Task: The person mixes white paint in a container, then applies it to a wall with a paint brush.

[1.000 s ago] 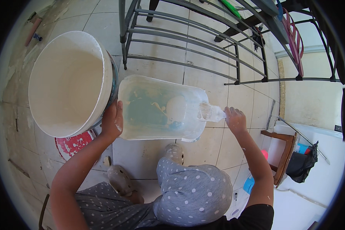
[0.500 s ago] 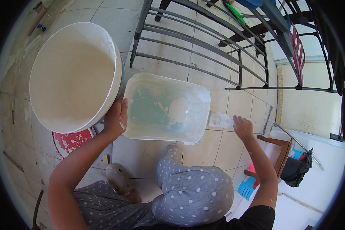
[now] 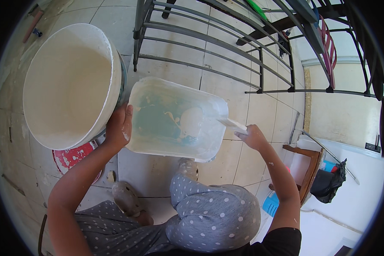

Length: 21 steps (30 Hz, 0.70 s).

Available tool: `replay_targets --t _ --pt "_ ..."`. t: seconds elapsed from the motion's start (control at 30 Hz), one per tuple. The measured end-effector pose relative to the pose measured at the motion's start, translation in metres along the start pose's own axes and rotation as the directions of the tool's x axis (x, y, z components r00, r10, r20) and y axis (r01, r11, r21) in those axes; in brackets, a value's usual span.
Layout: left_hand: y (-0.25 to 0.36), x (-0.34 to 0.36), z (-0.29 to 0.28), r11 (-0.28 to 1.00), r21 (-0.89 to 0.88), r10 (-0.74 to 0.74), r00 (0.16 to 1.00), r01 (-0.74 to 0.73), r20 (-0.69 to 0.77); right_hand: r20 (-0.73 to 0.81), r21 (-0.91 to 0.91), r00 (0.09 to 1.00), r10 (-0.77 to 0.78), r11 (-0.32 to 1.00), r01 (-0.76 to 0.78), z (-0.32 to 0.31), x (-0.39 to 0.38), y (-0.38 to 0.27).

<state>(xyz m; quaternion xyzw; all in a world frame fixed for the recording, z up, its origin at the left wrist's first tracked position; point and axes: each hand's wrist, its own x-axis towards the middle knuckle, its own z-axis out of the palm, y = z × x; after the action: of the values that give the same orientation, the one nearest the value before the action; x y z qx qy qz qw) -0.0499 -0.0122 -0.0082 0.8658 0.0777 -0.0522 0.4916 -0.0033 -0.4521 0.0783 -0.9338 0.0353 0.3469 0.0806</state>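
A translucent plastic tray [image 3: 158, 132] holds pale greenish liquid with a white blob at its right. My left hand [image 3: 118, 123] is closed on the tray's left end. My right hand [image 3: 254, 136] grips a white paint brush [image 3: 234, 124], whose head sits at the inner right end of the tray. Just left of the tray a large white bucket [image 3: 68, 85], coated inside with pale residue, touches or nearly touches my left hand; a red, paint-spattered lid [image 3: 70, 160] shows partly beneath it on the tiles.
Tiled floor [image 3: 226, 162] lies beneath. A grey metal rack [image 3: 217, 68] stands ahead. At right are a wooden chair [image 3: 312, 166], a black bag [image 3: 326, 187], a blue plastic item [image 3: 271, 205] and a metal pole [image 3: 345, 168]. A roller [image 3: 32, 30] lies upper left.
The brush has swung left from the tray's outer right side to inside it, its handle now tilted. My right hand moved slightly left with it. The view has shifted a little.
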Motion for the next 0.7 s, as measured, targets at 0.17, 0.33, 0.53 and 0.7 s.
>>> replay_targets --t 0.17,0.33,0.53,0.7 --pt "-0.003 -0.002 0.001 1.0 0.023 0.0 0.999 0.001 -0.052 -0.082 -0.086 0.997 0.014 0.996 -0.021 0.007 0.006 0.014" --pt "-0.001 -0.002 0.0 1.0 0.002 0.013 0.999 -0.013 -0.038 -0.18 -0.231 0.965 -0.19 0.962 0.147 0.01 0.005 0.022" --pt "0.005 -0.001 0.002 0.999 0.02 0.05 0.997 -0.048 -0.065 -0.186 -0.357 0.964 -0.187 0.928 0.112 0.006 0.008 0.043" --pt "0.001 0.0 0.003 0.997 -0.042 0.057 0.997 -0.059 -0.053 -0.232 -0.15 0.971 -0.051 0.989 0.016 0.009 -0.004 0.063"
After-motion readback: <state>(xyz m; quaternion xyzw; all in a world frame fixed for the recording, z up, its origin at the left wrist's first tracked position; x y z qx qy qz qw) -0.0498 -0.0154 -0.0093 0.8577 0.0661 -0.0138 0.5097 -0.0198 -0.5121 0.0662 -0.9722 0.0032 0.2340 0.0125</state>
